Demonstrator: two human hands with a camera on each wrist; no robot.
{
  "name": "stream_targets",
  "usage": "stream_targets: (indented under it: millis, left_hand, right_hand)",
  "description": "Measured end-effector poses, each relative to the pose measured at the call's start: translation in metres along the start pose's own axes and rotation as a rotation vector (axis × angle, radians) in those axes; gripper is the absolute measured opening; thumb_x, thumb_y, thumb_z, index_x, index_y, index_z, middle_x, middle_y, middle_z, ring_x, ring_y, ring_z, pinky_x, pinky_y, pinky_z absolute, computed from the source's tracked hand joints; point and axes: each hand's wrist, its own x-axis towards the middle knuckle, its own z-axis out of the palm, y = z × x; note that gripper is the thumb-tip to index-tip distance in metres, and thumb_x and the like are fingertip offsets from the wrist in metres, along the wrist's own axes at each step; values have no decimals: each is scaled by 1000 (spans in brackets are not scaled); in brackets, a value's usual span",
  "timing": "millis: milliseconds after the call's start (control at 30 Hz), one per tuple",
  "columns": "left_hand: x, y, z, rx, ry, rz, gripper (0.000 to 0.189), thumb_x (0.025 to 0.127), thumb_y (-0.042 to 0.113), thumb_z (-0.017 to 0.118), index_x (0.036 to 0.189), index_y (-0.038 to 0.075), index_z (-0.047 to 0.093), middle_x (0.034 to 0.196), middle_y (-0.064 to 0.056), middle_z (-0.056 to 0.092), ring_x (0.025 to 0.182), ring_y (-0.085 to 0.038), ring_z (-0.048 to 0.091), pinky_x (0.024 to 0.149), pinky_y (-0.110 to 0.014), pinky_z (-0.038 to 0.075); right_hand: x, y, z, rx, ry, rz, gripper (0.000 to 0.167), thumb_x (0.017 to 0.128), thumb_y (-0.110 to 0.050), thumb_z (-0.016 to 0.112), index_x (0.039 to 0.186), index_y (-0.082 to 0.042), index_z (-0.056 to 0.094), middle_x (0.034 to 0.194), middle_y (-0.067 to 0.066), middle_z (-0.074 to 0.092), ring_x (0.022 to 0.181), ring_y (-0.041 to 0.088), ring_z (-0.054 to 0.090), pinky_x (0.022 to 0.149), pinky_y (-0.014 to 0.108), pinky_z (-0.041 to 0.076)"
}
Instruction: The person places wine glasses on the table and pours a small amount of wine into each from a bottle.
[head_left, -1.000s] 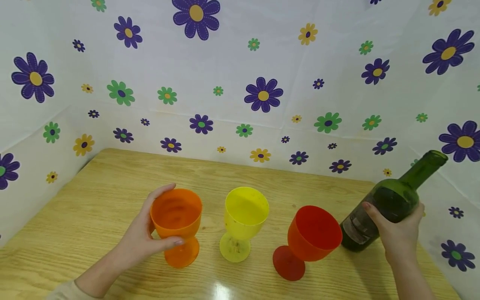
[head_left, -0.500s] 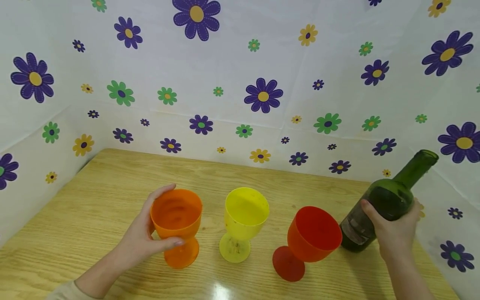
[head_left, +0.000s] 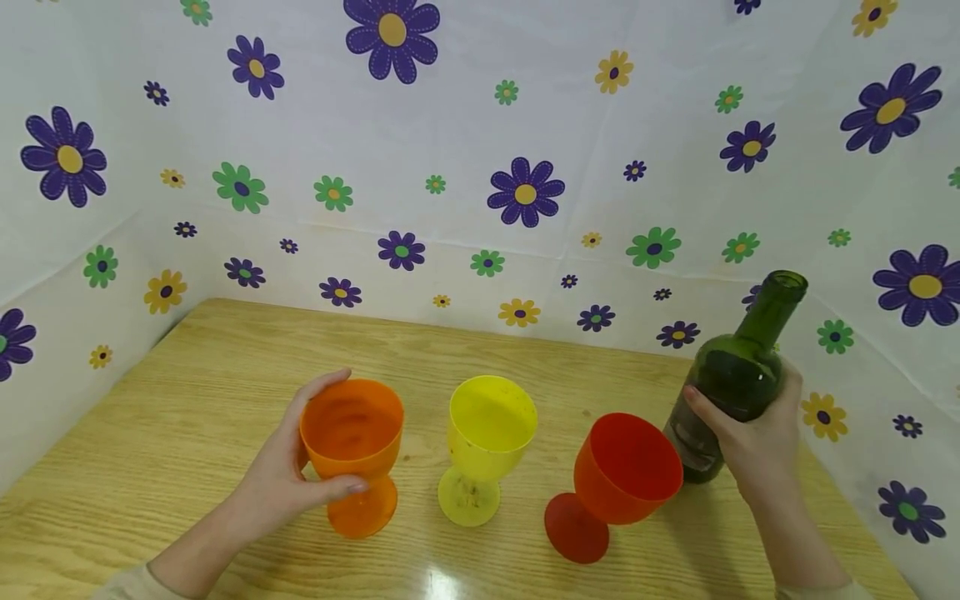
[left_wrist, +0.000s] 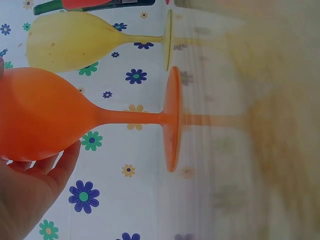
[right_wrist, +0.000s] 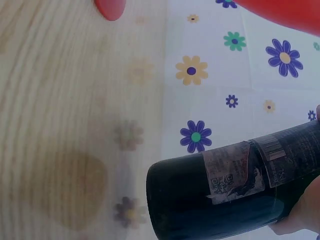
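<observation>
My left hand (head_left: 273, 479) holds the bowl of an orange goblet (head_left: 362, 421), thumb in front and fingers behind. The goblet stands upright, its foot on the table in the left wrist view. My right hand (head_left: 757, 437) grips a green glass wine bottle (head_left: 738, 375) round its body, the neck leaning up and to the right. In the right wrist view, the base of the bottle (right_wrist: 175, 200) hangs above the table, with a torn label showing. A yellow goblet (head_left: 491, 425) and a red goblet (head_left: 628, 471) stand between my hands, untouched.
Everything is on or over a light wooden table (head_left: 187, 400). A white cloth (head_left: 450, 133) printed with flowers rises behind it and along both sides. The red goblet is close to the bottle's lower left side in the head view.
My right hand has moved left with the bottle, which leans less and is raised slightly in the head view. My left hand and the three goblets have stayed in place.
</observation>
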Motion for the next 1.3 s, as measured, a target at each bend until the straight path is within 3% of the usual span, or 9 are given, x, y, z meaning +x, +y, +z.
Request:
stream_targets:
  millis: [300,533,733,933,1300]
  left_hand:
    - [0,0,0,-6,-6,13,99,72,-10,78,150,14,22,128,-13,51,109,-25,55,91,-28,48]
    - [0,-1,0,-12,-9,22,99,71,-11,78,150,13,22,127,-14,51,109,-25,55,90,-29,48]
    - [0,-1,-1,-6,-12,1,98,72,-9,78,149,14,22,128,-12,52,109,-25,55,90,-30,49]
    - [0,-3,-1,-4,-19,-28,99,72,-6,79,150,17,21,129,-9,51,112,-25,54,91,-31,49]
    - [0,-3,-1,-5,-17,7,98,72,-8,78,149,17,23,127,-11,52,109,-24,55,89,-31,49]
  right_hand:
    - [2,-25,14,-59,-81,-229,92,78,-11,79,145,-31,20,133,6,44,113,17,42,95,52,34]
    - [4,-44,26,-77,-123,-353,93,75,-8,81,145,-30,24,129,6,47,111,20,44,89,44,37]
    - [2,-62,36,-81,-174,-410,93,75,-9,81,146,-31,24,127,9,49,108,26,47,86,49,38]
    - [-2,-78,48,-122,-181,-532,97,71,-4,84,146,-26,27,128,12,48,111,31,48,88,51,38]
    - [-12,-96,65,-175,-239,-751,100,63,2,87,144,-15,31,131,15,46,120,32,44,94,57,40]
